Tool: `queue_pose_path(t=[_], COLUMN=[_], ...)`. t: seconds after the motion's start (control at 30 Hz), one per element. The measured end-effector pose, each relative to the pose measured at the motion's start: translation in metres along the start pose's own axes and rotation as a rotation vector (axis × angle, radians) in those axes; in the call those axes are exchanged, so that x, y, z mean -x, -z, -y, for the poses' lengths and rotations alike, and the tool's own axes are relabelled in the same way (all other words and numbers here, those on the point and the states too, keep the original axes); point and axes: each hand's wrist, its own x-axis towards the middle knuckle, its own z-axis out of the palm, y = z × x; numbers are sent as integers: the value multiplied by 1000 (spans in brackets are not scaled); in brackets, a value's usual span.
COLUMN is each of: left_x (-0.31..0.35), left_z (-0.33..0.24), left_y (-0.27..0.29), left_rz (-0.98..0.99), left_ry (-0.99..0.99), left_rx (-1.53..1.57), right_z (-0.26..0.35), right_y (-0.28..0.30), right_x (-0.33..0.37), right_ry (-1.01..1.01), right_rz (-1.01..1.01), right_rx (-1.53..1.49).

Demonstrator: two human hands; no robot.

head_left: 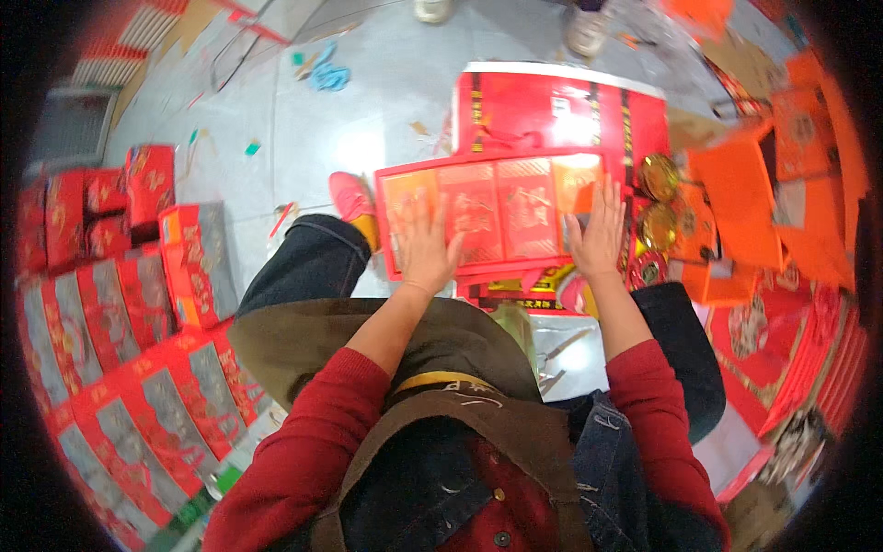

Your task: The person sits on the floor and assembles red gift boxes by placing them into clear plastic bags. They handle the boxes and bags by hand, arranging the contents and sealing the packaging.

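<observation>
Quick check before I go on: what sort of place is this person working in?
Probably a gift-box packing workshop, worked on the floor. Both hands, left hand and right hand, press flat on a red tray of packets; stacked red boxes line the left, orange cartons the right, and scraps litter the tiled floor.

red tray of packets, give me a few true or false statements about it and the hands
1. Both hands lie flat on the red tray. True: the left hand and the right hand press on it, fingers spread.
2. The tray holds blue packets. False: its packets are red and orange.
3. Two round gold tins sit to the right of the tray. True.
4. The right hand grips a pair of scissors. False: it is open and holds nothing.
5. Stacks of red boxes lie at the person's left. True.
</observation>
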Motion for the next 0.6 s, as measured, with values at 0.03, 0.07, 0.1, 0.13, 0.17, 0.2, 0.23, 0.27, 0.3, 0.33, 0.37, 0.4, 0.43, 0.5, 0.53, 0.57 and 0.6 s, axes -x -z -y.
queue_pose_path(t=[0.03, 0.07, 0.1, 0.13, 0.17, 0.2, 0.23, 0.27, 0.3, 0.33, 0.37, 0.4, 0.43, 0.5, 0.53, 0.57, 0.6], left_x=[4, 9, 11, 10, 8, 8, 8, 9, 6, 6, 8, 7, 4, 0, -4, -8, -13], left_z=[14, 29, 29, 27, 26, 27, 26, 25, 24, 23, 25, 25, 25, 31, 37, 43, 47], left_y=[-3, -5, -5, -5, -4, -5, -7, -9, -7, -7, -6, -5, 2, 10, 6, 2, 4], left_rz=[-51, -26, 11, 50, 90, 100, 116, 131, 134, 122, 123, 116, 109, 54, 39, 26, 36], left_ry=[152, 166, 167, 162, 151, 161, 180, 197, 208, 211, 196, 183, 170, 170, 168, 166, 151], left_rx=[-53, -42, -67, -92, -116, -122, -123, -125, -129, -97, -78, -57, -36, -18, -47, -77, -83], right_z=[3, 9, 11, 12, 11, 13, 14, 14, 15, 14, 13, 11, 9, 5, 12, 8, 4], right_y=[-5, -13, -20, -25, -30, -31, -32, -34, -34, -35, -35, -33, -28, -18, -7, -8, -10], right_x=[-7, -12, -14, -16, -19, -20, -20, -19, -22, -22, -21, -20, -23, -26, -24, -20, -17], right_ry=[34, 57, 75, 88, 97, 102, 104, 94, 94, 94, 94, 110, 119, 132, 142, 179, 208], right_rz=[71, 111, 156, 197, 195, 195, 193, 210, 218, 225, 232, 210, 188, 153, 171, 196, 219], right_rx=[30, 63, 110, 157, 179, 201, 223, 247, 252, 258, 263, 242, 137, -75, -29, -21, -10])
